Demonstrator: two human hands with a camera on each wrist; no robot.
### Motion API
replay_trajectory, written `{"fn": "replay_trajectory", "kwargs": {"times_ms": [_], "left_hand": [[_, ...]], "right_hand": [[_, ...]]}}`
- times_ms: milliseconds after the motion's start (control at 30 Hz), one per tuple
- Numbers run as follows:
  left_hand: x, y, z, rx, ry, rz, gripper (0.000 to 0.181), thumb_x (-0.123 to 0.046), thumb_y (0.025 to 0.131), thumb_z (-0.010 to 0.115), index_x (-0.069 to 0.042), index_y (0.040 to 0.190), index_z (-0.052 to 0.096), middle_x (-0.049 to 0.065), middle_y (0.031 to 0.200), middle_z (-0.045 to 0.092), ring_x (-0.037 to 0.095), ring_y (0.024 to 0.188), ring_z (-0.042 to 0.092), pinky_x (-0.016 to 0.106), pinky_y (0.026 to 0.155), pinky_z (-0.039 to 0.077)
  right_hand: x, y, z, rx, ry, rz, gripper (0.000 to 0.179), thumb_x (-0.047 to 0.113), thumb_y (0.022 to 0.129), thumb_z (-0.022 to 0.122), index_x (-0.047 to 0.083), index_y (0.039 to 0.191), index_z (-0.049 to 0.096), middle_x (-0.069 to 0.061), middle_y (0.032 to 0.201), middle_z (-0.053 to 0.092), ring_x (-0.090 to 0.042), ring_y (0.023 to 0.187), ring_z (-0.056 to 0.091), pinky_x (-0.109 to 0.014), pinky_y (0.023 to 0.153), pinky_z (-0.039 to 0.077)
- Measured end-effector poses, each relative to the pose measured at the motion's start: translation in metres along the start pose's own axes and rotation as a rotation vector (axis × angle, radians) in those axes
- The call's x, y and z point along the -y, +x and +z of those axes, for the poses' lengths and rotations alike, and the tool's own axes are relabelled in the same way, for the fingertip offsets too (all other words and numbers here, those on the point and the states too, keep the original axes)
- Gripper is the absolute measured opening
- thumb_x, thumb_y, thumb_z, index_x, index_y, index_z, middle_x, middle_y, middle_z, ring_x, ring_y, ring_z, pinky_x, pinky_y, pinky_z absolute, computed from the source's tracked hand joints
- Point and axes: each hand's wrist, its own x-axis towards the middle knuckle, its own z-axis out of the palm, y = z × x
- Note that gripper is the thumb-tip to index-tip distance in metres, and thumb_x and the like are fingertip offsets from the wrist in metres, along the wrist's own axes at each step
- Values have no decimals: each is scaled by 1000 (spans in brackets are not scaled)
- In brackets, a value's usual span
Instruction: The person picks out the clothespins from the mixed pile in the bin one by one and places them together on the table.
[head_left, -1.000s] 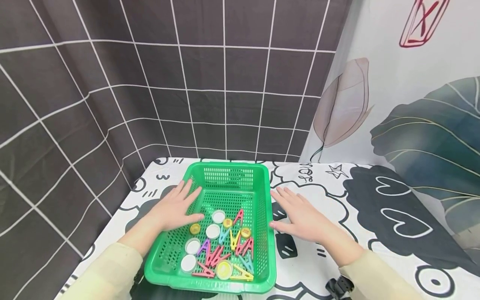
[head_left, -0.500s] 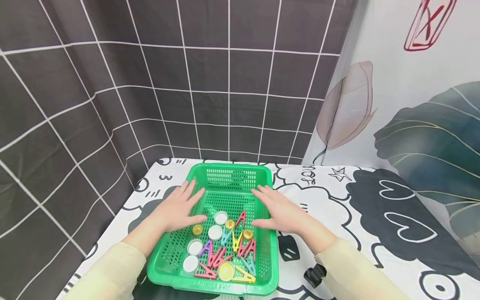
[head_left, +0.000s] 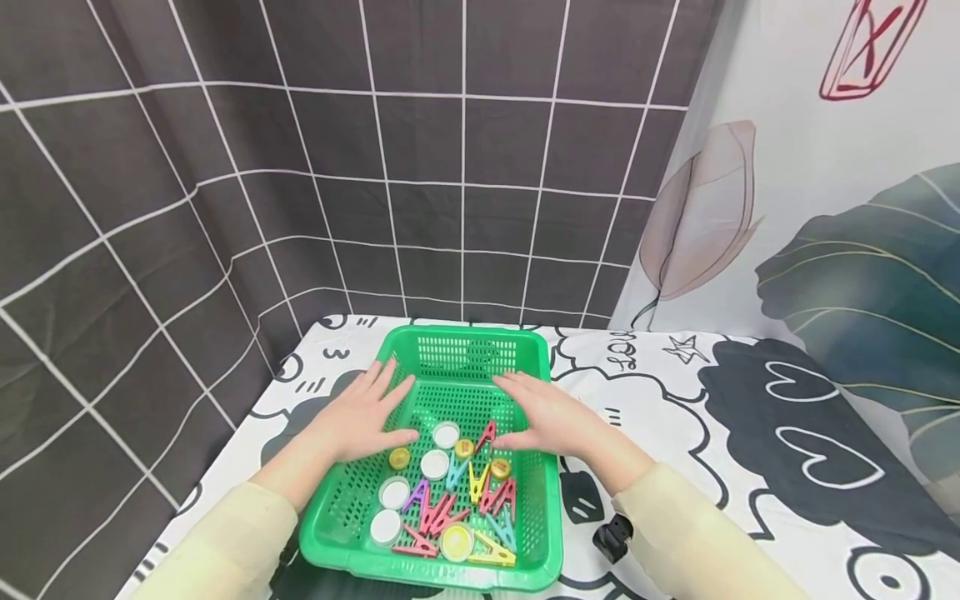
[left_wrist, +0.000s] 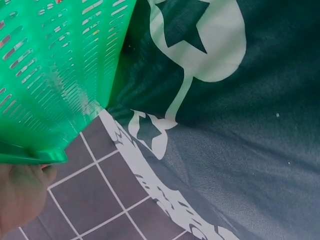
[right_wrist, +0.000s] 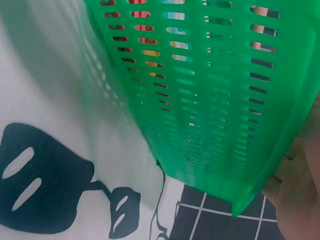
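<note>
A green plastic basket [head_left: 557, 521] stands on the table in the head view. In it lie several white bottle caps [head_left: 435, 465], several yellow caps [head_left: 457, 542], and clothespins in red [head_left: 442, 514], yellow [head_left: 477, 481], blue [head_left: 502, 530] and purple [head_left: 416, 497]. My left hand [head_left: 352, 419] is at the left rim, fingers spread. Above the right rim is my right hand [head_left: 546, 417], its fingers straight and its thumb over the basket's inside. Both wrist views show a hand [left_wrist: 22, 192] close to the basket's rim; whether it touches is unclear.
A black-and-white patterned cloth [head_left: 660, 417] covers the table. A small black object [head_left: 613, 537] is beside the right sleeve. Behind the table hang a dark gridded curtain [head_left: 420, 208] and a light leaf-print curtain [head_left: 840, 250].
My right hand has moved left, from outside the basket's right side to over its right rim. The left hand stays at the left rim. The view has shifted slightly.
</note>
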Motion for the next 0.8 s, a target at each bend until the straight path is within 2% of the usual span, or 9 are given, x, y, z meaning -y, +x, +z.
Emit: {"fn": "replay_trajectory", "kwargs": {"times_ms": [300, 500, 800], "left_hand": [[0, 0, 1, 6, -19, -1, 92, -76, 83, 33, -13, 150, 23, 20, 155, 6, 40, 140, 2, 52, 111, 14], [0, -1, 1, -1, -24, 1, 91, -74, 84, 37, -12, 149, 25, 21, 154, 7, 41, 140, 3, 53, 110, 15], [0, -3, 3, -19, -16, 1, 89, -72, 85, 39, -11, 149, 27, 22, 154, 10, 41, 140, 5, 53, 110, 15]], "right_hand": [[8, 16, 1, 88, -23, 85, 91, 53, 76, 71, 7, 145, 34, -11, 144, 41, -28, 130, 40, -43, 106, 32], [13, 26, 4, 113, -22, 127, 90, 52, 75, 73, 10, 145, 36, -12, 141, 45, -29, 128, 42, -45, 104, 35], [11, 32, 13, 158, -20, 134, 90, 51, 74, 74, 9, 144, 36, -17, 137, 47, -32, 124, 45, -47, 101, 38]]}}
